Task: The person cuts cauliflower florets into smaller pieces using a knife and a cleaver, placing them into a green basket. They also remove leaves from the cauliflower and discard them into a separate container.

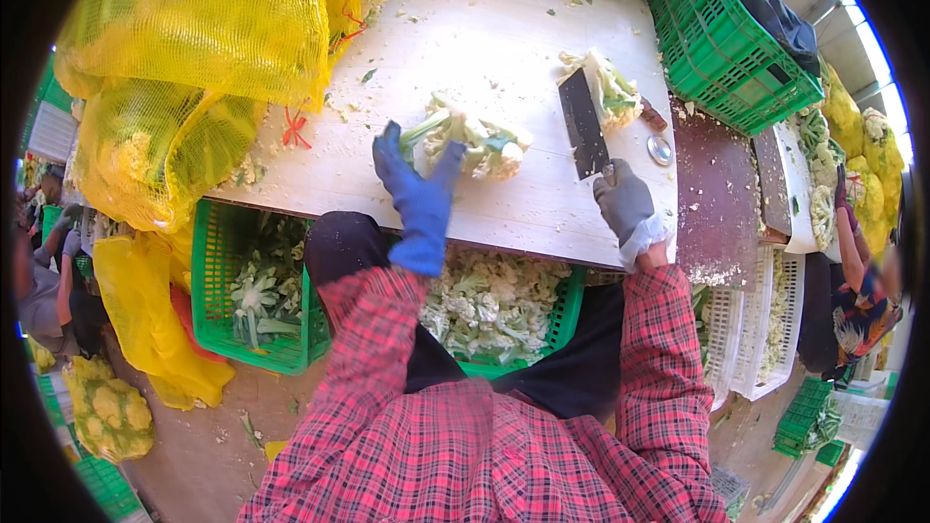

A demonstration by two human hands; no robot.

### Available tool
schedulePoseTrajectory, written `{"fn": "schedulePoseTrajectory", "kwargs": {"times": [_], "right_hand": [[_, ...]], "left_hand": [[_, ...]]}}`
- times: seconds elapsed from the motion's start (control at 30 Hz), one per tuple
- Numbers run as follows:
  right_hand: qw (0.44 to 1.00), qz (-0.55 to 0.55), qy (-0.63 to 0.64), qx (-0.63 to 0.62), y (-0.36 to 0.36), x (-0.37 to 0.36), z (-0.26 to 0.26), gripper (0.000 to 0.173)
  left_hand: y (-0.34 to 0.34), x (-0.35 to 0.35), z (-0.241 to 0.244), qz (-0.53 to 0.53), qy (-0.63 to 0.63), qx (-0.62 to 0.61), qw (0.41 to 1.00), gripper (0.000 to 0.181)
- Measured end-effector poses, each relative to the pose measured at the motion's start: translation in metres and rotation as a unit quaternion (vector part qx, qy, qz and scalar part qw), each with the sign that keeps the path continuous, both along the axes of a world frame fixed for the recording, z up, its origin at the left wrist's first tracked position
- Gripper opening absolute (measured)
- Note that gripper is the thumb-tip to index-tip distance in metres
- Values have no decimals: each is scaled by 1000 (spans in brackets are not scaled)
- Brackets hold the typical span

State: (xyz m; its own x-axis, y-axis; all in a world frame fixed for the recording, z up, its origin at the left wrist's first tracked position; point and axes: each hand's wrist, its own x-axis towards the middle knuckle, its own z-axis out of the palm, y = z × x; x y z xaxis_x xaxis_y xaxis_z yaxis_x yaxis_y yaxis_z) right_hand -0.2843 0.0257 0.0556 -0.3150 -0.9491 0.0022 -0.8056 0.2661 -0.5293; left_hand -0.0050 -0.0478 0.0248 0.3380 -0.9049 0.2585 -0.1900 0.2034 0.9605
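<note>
My left hand (420, 196), in a blue glove, is spread beside a cut cauliflower piece (483, 138) on the white tabletop (349, 167). Its fingers are apart, and no firm grip on the piece shows. In a grey glove, my right hand (623, 200) grips a cleaver (583, 123) with a dark, broad blade pointing away from me. Right against the far side of that blade lies another cauliflower chunk (612, 91) with pale green stalks. Its cut face is partly hidden by the blade. The cleaver's handle is covered by my fingers.
Yellow mesh sacks of cauliflower (196, 29) crowd the left. Below the table edge are a green crate of leaves (207, 283) and a crate of florets (574, 309) between my knees. A round metal object (660, 150) and a green crate (734, 43) are at right. Co-workers flank both sides.
</note>
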Motion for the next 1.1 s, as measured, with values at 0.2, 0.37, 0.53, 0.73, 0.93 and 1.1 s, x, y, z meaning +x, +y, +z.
{"fn": "schedulePoseTrajectory", "kwargs": {"times": [0.2, 0.37, 0.53, 0.73, 0.93, 1.1], "right_hand": [[996, 54, -62, 34, 37, 83, 24, 28], [986, 45, -150, 55, 89, 87, 26, 32], [990, -10, -142, -24, 84, 84, 45, 36], [992, -7, -105, -64, 49, 121, 68, 37], [996, -13, -68, -47, 32, 146, 58, 32], [998, -37, -48, -12, 39, 151, 64, 32]], "left_hand": [[13, -57, -9, 25, -36, 27, 999, 105], [-39, 14, 29, -232, -182, 44, 955, 71], [-62, 37, 14, -278, -125, -22, 952, 66], [-55, 14, 3, -210, -90, -55, 972, 54], [-48, 4, -6, -178, -39, -54, 982, 53], [-37, -1, -7, -146, -86, -55, 984, 52]]}}
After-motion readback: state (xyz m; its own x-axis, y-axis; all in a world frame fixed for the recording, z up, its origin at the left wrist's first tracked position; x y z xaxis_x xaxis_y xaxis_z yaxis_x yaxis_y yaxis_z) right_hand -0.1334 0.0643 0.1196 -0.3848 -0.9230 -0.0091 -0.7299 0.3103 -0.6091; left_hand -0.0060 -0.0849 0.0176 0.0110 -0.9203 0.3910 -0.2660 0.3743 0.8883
